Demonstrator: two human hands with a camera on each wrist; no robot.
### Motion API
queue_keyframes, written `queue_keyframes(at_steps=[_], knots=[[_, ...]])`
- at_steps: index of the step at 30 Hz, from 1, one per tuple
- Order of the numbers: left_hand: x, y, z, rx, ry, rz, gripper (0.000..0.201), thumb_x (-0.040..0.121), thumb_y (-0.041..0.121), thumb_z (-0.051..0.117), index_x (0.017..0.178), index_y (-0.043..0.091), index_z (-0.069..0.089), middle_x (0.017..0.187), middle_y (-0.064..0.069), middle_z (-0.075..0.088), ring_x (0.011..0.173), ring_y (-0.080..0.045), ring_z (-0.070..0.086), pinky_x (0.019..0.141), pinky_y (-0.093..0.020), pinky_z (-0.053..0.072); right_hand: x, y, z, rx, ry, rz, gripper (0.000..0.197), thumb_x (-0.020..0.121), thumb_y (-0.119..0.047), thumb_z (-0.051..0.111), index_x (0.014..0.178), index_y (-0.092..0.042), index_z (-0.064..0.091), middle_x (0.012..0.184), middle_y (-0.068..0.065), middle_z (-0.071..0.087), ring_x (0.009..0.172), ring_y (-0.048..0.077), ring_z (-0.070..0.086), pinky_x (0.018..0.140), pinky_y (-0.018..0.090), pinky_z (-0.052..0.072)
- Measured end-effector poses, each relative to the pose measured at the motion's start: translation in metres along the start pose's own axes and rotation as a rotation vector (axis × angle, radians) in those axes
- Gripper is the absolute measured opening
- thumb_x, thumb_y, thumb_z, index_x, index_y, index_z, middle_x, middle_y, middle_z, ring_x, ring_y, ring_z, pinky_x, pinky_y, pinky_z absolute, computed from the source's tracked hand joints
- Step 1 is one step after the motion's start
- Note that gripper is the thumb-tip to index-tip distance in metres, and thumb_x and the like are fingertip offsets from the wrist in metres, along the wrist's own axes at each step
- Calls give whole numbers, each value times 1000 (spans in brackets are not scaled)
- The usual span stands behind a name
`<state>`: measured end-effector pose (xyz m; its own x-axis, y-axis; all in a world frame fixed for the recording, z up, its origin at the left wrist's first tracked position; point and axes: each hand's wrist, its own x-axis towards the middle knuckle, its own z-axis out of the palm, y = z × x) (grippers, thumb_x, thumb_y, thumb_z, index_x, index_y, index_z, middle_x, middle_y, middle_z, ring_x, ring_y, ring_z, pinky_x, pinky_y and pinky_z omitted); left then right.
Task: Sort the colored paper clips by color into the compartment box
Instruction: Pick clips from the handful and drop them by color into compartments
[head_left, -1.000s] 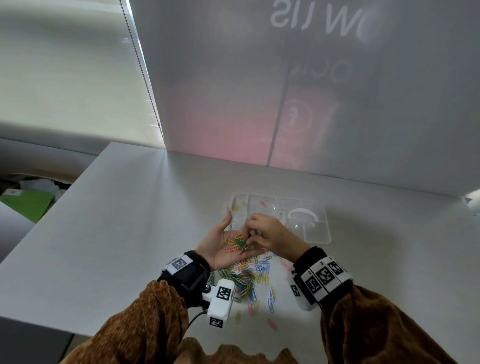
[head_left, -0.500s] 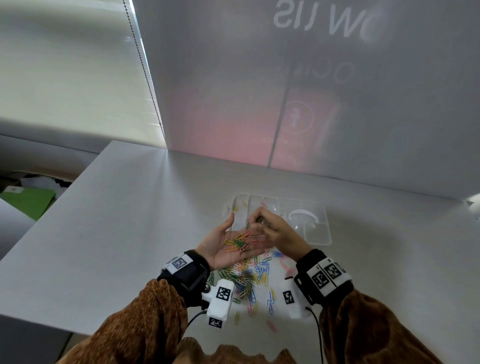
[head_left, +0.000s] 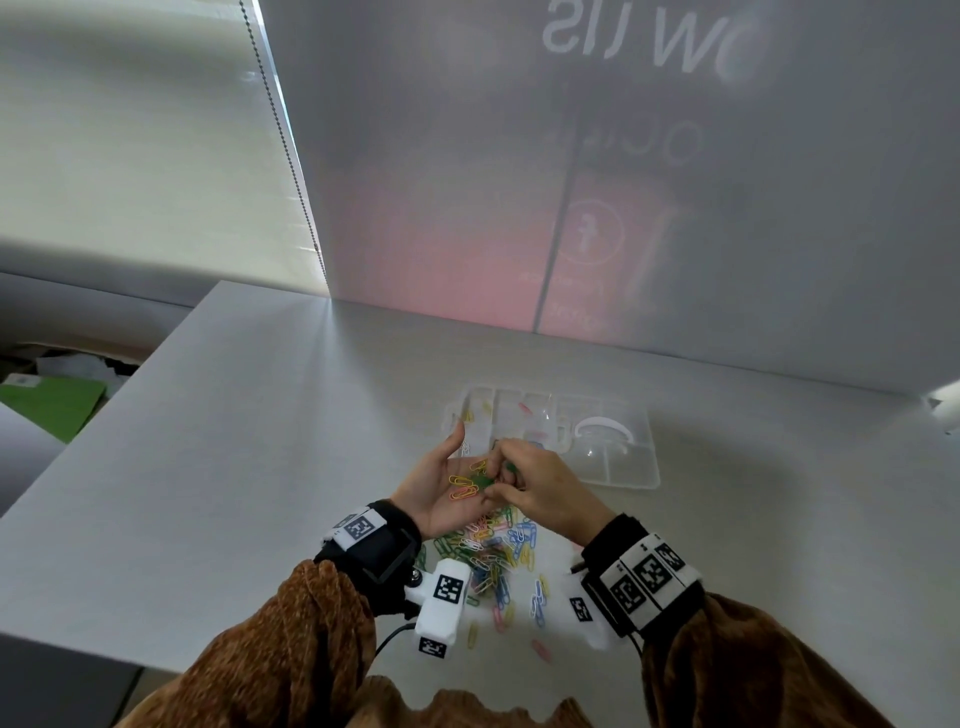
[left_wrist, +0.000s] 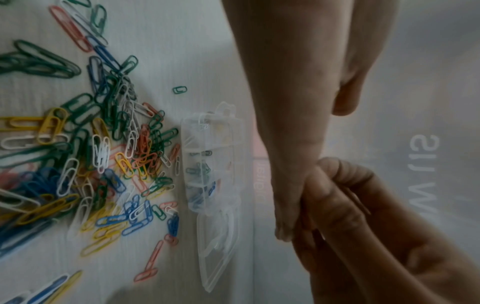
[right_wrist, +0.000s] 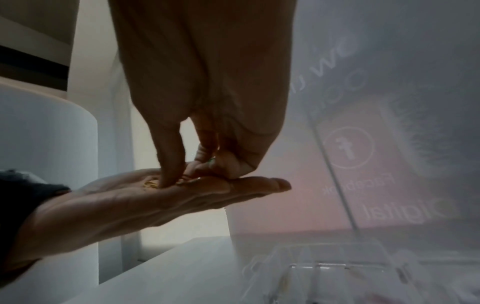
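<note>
My left hand (head_left: 436, 480) lies palm up above the table, fingers straight, carrying several orange, yellow and green paper clips (head_left: 462, 486). My right hand (head_left: 501, 467) reaches down into that palm; its thumb and finger pinch a green clip (right_wrist: 211, 160). Under both hands a pile of mixed coloured clips (head_left: 493, 551) spreads over the white table, also seen in the left wrist view (left_wrist: 103, 164). The clear compartment box (head_left: 631, 470) stands just beyond the hands, with yellow, pink, green and blue clips in separate compartments (left_wrist: 207, 162).
A frosted panel (head_left: 571, 182) rises right behind the box. The table's left edge (head_left: 104, 415) drops off toward a green sheet (head_left: 47, 400). A white curved piece (head_left: 602, 428) lies in the box's right part. Loose clips (head_left: 540, 649) trail toward me.
Half a second ago my right hand's fingers were out over the box; they have come back into the left palm. The left hand has stayed in place.
</note>
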<state>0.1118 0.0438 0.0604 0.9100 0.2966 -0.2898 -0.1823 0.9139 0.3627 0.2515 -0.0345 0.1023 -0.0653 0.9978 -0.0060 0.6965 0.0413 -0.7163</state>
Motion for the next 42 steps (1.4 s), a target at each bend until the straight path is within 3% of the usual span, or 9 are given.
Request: queue_keyframes(at_steps=[3, 7, 13, 16, 22, 29, 35, 39, 42], knots=[[-4, 1, 2, -16, 0, 15, 72, 90, 53, 46, 113, -15, 54, 111, -28, 57, 106, -35, 55, 104, -38, 37, 1, 5, -4, -46, 28, -30, 11, 82, -10, 64, 86, -12, 53, 70, -9, 42, 65, 1, 38, 61, 11, 33], [-7, 1, 5, -5, -15, 20, 80, 93, 55, 34, 122, -18, 44, 123, -34, 50, 120, -41, 47, 114, -44, 25, 1, 10, -8, -108, 20, -71, 14, 81, -11, 65, 87, -14, 53, 70, -15, 37, 70, 4, 37, 63, 12, 30], [-6, 0, 11, 95, -28, 30, 82, 91, 64, 26, 109, -9, 57, 114, -25, 57, 104, -32, 53, 97, -32, 37, 0, 5, -6, -208, 1, -115, 27, 76, -22, 72, 92, -10, 56, 77, -18, 35, 82, 9, 36, 73, 21, 35], [-5, -1, 9, 63, -47, 6, 87, 91, 65, 16, 104, -10, 57, 106, -23, 59, 100, -32, 53, 97, -34, 35, 0, -1, -5, -270, -26, -120, 21, 79, -21, 68, 91, -8, 56, 90, -2, 47, 88, 9, 37, 78, 28, 40], [-6, -4, 5, 42, -116, -27, 84, 92, 60, 23, 114, -15, 53, 113, -28, 57, 111, -36, 52, 111, -42, 27, 2, -3, -5, -267, -22, -122, 12, 84, -17, 61, 86, -6, 56, 88, -1, 46, 86, 5, 35, 74, 27, 40], [-5, -3, 0, 88, -37, -34, 84, 91, 63, 22, 110, -11, 58, 102, -19, 61, 102, -28, 54, 102, -34, 37, 2, 1, 4, -466, 14, -322, 12, 78, -22, 52, 75, -10, 53, 81, 4, 52, 79, 6, 34, 57, 17, 32], [-7, -3, -1, 33, -64, -59, 79, 92, 58, 32, 125, -12, 47, 128, -30, 51, 123, -37, 48, 112, -43, 29, -1, 3, 2, 82, 104, -127, 6, 82, -7, 63, 83, -9, 57, 74, -14, 43, 70, -3, 42, 65, 10, 35], [-6, -2, -1, 56, -19, -71, 87, 90, 62, 27, 130, -14, 43, 133, -33, 46, 131, -39, 40, 116, -43, 18, -4, -1, -7, 643, 137, 152, 7, 88, -7, 58, 84, -12, 58, 73, 4, 51, 65, 9, 51, 65, 22, 47], [-5, -1, -1, 53, 1, -73, 88, 90, 61, 31, 132, -16, 37, 135, -35, 41, 133, -42, 35, 117, -43, 17, -2, 1, -9, 931, 140, 269, 11, 91, -7, 52, 83, -12, 57, 66, 4, 42, 51, 7, 43, 57, 23, 50]])
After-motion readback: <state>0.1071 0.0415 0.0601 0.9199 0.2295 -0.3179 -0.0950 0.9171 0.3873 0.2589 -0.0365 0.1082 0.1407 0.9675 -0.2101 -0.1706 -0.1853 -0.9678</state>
